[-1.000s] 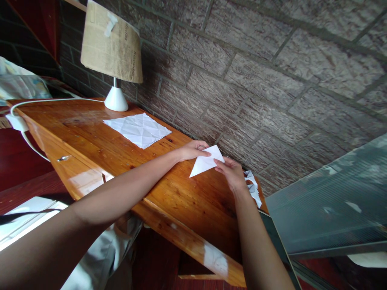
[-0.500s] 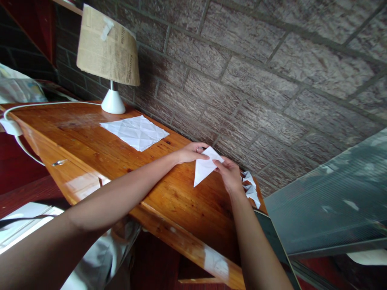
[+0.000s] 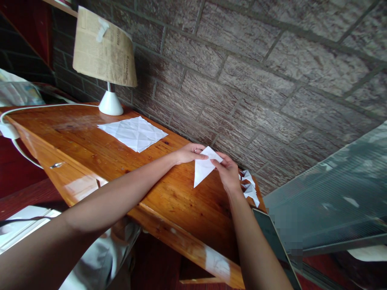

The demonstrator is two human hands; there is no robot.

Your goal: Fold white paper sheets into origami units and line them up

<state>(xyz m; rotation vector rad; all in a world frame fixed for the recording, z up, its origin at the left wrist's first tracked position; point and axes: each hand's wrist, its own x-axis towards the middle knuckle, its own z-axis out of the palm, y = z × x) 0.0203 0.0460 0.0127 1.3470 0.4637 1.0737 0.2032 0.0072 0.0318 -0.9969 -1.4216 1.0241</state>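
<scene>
A folded piece of white paper (image 3: 203, 174), kite-like with a long point toward me, is held just over the wooden desk. My left hand (image 3: 191, 153), with a ring on one finger, pinches its left side, thumb on top and fingers behind. On the right side, my right hand (image 3: 227, 169) grips the same paper between thumb and fingers. The fingertips beneath the paper are hidden. Beyond my right wrist, small folded white paper shapes (image 3: 250, 192) stand on the desk. Creased white paper (image 3: 134, 133) lies flat to the left.
A lamp (image 3: 111, 102) with a newspaper-covered shade stands at the desk's far left, its white cord (image 3: 45, 105) running over the left edge. A dark-screened tablet (image 3: 269, 231) lies beside my right forearm. A brick wall (image 3: 211, 84) borders the back of the wooden desk (image 3: 178, 209).
The view has shifted slightly. Both hands keep their hold on the folded paper, and the fingers of my right hand have moved a little at its edge.
</scene>
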